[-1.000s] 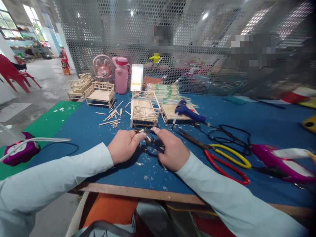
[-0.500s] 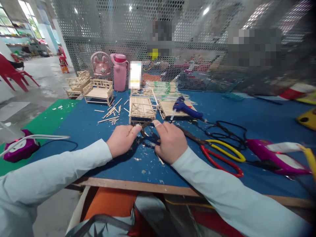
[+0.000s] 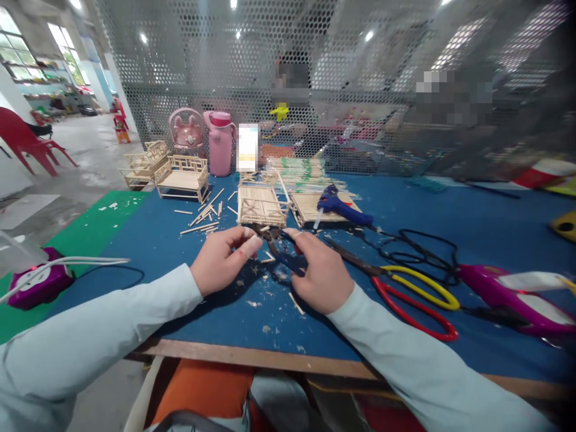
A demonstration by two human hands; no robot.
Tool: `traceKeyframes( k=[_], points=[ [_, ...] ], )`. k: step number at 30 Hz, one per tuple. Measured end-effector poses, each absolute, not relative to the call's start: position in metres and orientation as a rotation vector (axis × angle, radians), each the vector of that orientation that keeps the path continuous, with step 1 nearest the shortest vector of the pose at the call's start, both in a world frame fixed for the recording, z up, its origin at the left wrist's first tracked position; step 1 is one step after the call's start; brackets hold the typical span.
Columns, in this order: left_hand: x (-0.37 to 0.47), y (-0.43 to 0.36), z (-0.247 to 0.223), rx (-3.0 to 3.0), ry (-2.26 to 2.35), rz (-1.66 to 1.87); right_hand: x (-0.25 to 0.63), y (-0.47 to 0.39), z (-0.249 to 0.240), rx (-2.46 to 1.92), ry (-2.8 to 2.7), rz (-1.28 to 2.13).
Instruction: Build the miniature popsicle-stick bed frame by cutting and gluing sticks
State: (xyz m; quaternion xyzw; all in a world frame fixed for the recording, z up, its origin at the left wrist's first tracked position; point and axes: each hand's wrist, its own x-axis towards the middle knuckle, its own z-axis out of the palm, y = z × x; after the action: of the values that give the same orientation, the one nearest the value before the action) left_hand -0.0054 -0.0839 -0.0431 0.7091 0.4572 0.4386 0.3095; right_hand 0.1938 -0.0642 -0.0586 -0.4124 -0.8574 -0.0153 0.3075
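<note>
Right hand [image 3: 321, 273] grips pliers [image 3: 290, 260] just in front of small bamboo chair [image 3: 261, 204]. Left hand [image 3: 225, 258] front-left of chair, thumb and forefinger narrow; cannot tell if anything pinched. Risks: fingertip nipped if pliers close off-line; chair knocked by pliers' head, being so near.

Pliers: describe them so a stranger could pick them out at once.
At the blue tabletop, find the person's right hand, just left of the big scissors. The pliers are the tool in that hand, with dark metal jaws and blue handles, unlike the scissors' one red and one yellow handle.
</note>
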Motion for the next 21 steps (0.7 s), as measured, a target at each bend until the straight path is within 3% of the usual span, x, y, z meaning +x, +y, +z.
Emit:
traceKeyframes(
  k=[9, 15, 21],
  points=[
    [-0.009, -0.071, -0.043, 1.496, 1.010, 1.141, 0.192, -0.066, -0.047, -0.881, -2.305, 0.685],
    [-0.022, -0.058, -0.042, 1.570, 1.182, 1.135, 0.206, -0.057, -0.038, -1.110, -2.466, 0.315],
    [-0.022, -0.061, -0.051, 2.439, 1.207, 1.198, 0.204, -0.057, -0.041, -1.268, -2.692, -0.014]
  ],
)
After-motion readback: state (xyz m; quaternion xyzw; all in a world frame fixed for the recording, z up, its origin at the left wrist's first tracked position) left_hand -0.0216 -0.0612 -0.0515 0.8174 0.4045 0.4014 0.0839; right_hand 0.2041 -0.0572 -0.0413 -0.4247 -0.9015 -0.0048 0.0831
